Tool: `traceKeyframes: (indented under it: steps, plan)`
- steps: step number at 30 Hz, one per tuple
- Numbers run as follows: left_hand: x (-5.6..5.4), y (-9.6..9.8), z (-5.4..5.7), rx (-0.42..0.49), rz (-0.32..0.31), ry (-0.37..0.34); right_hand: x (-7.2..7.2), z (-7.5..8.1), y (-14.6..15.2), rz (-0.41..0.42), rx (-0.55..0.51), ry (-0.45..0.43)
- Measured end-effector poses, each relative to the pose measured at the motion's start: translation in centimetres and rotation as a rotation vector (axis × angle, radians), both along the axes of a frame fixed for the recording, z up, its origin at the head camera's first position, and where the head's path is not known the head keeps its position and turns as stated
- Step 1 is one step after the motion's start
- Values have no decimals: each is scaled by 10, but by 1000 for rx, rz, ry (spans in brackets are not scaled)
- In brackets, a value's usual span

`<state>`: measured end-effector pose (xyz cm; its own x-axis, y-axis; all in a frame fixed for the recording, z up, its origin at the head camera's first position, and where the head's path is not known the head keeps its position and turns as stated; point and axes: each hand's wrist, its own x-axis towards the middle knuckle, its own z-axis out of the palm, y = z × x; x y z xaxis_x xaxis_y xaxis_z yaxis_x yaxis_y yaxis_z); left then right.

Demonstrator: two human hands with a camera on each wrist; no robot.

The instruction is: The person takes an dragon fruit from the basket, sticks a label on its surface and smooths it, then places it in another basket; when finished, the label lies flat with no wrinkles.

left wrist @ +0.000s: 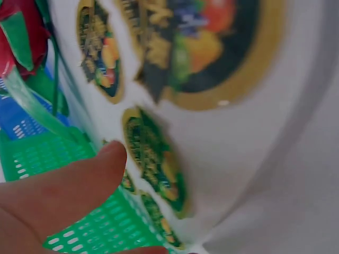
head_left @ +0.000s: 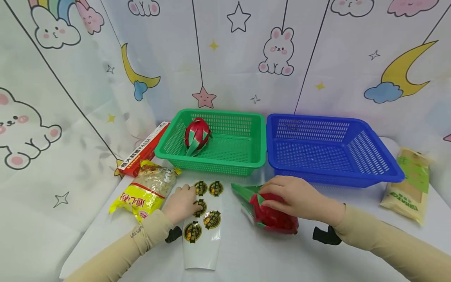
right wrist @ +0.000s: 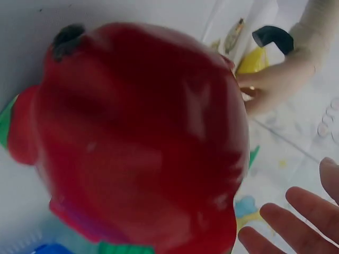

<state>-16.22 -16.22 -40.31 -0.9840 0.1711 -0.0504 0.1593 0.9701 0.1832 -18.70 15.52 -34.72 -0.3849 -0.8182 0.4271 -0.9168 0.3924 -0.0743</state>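
A red dragon fruit [head_left: 275,213] with green leaf tips lies on the table, its leaves pointing left. My right hand [head_left: 294,197] is over its top; in the right wrist view the fingers [right wrist: 296,225] spread beside the fruit's red skin [right wrist: 143,132] without curling round it. My left hand [head_left: 181,203] lies at the left edge of a white sheet [head_left: 202,254] bearing several round black-and-gold fruit stickers [head_left: 212,219]. In the left wrist view the thumb [left wrist: 79,185] extends towards one sticker [left wrist: 156,161]; the other fingers are mostly hidden.
A green basket [head_left: 211,162] at the back holds another dragon fruit [head_left: 197,135]. Beside it stands a blue basket [head_left: 317,170]. A red pasta box [head_left: 142,150] and a yellow pasta bag [head_left: 148,190] lie left; a beige-and-green packet [head_left: 408,186] lies right.
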Motion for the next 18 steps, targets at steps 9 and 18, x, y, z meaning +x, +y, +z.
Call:
traceKeyframes:
  steps: [9,18]
  plan:
    - [-5,1,-9,-1,32,-73,3,-6,-34,165,86,102]
    - [-3,3,-14,195,0,-41,7,-7,-50,210,127,129]
